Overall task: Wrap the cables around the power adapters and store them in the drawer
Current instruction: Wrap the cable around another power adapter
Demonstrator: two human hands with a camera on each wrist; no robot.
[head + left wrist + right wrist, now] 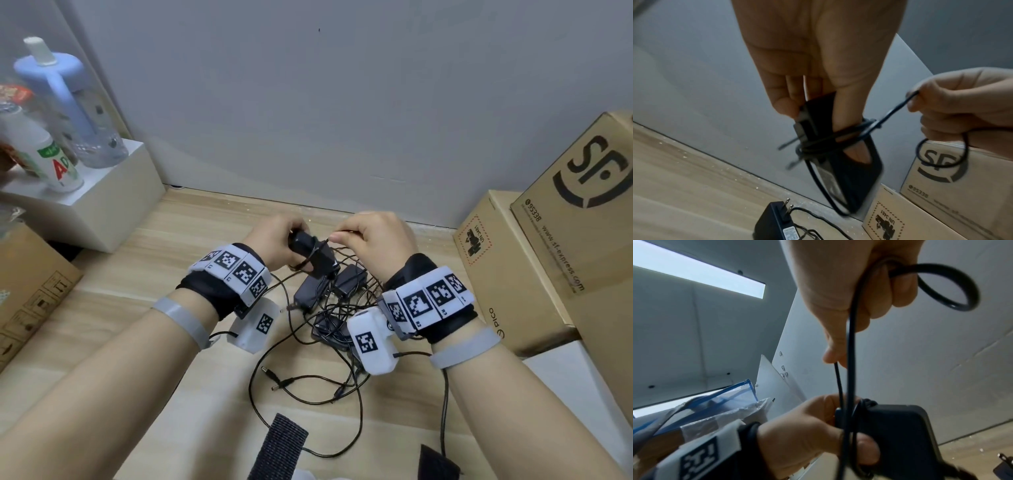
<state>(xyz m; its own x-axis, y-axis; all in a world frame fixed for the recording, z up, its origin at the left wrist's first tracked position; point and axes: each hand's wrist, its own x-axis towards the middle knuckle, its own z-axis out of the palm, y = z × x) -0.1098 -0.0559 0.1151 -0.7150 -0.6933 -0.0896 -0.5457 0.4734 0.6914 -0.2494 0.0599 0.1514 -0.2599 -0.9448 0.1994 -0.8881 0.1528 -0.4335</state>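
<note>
Step in hand: winding the cable round the first adapter. Left hand [274, 240] grips a black power adapter [313, 255], fingers and thumb curled round its body, held up above the wooden surface [137, 308] near its far edge by the wall. Right hand [373, 240] pinches the adapter's thin black cable [894, 110] between thumb and fingertip, rest of the fingers curled with a loose loop of it hanging out below the palm. Several turns already lie round the adapter's middle, seen best in the left wrist view; the thumb sits under the wraps.

Remaining adapters [329, 291] lie in a tangled heap of cords on the surface directly under the hands, plug ends trailing toward the near edge. Cardboard boxes [548, 257] at the right edge, bottles [61, 113] on a white block [113, 205] at far left. No drawer visible in any view.

Next move, my guess: carry the cable round again, keep tension so turns don't slip, free the thumb, tuck the end. Slack may be snagged in the heap, cannot tell.
</note>
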